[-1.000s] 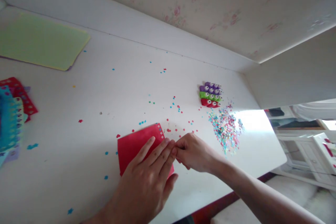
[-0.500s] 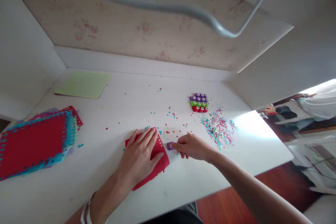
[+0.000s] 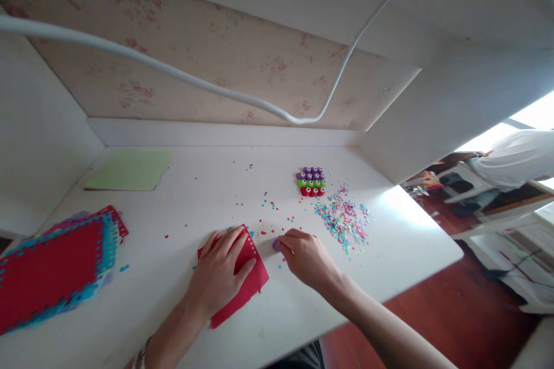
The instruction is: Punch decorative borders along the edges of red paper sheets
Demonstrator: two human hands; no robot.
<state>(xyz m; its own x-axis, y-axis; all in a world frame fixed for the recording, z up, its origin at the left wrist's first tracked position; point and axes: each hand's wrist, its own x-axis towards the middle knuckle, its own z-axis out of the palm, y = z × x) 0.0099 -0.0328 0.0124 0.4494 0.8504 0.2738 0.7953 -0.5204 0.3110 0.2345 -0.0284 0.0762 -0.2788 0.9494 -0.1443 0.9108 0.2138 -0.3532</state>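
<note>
My left hand [image 3: 219, 274] lies flat with fingers spread on a red sheet of paper [image 3: 255, 277], pressing it to the table. A row of small punched holes runs along the sheet's upper right edge. Just right of that edge, my right hand [image 3: 305, 255] closes its fingers around a small purple craft punch [image 3: 276, 245], mostly hidden by the fingertips. The punch sits apart from the paper. Small red and blue paper bits [image 3: 264, 233] are scattered above both hands.
Purple, green and red punches [image 3: 311, 182] stand in rows at the back right, beside a heap of confetti [image 3: 344, 222]. A stack of hole-edged coloured sheets [image 3: 52, 271] lies at left, pale green paper [image 3: 130, 170] behind it. A white cable [image 3: 208, 86] hangs across the front.
The camera view has shifted. My right hand has turned and wrapped more closely around the purple punch, covering more of it. My left hand stays on the red paper.
</note>
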